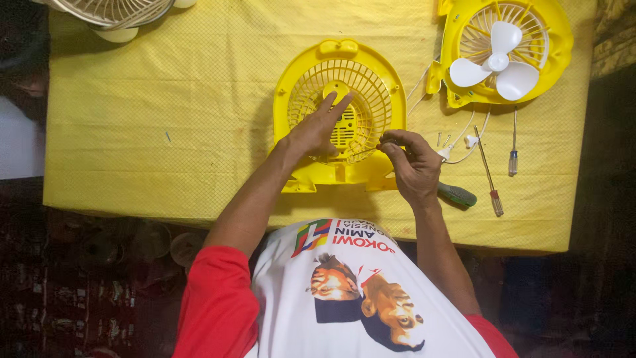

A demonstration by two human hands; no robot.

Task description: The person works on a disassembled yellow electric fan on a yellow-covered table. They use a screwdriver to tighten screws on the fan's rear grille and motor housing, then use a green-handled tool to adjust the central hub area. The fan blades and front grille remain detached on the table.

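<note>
The left hand (317,129) lies flat, fingers stretched and released, pressing on the round grille of the yellow fan cover (339,113), which rests on the yellow tabletop (165,119) directly under that hand. The right hand (414,166) is clenched around a green-handled screwdriver (456,194); the handle sticks out behind the grip toward the person, and the thin shaft runs forward from the pinched fingertips to the cover's lower right edge, just beside the left hand's wrist. The tip of the shaft is too thin and blurred to tell whether it touches the cover.

Past the right grip, away from the person, a second yellow fan housing (503,53) with a white three-blade propeller (498,63) lies on the tabletop, joined by thin white wires (464,142) that trail down to just beside the right knuckles. To the outer side of that grip lie two more screwdrivers, a long red-handled one (489,176) and a shorter blue-handled one (513,146), close together and apart from the hand. Well beyond the left grip, a pale fan grille (112,13) is cut off by the picture's top edge.
</note>
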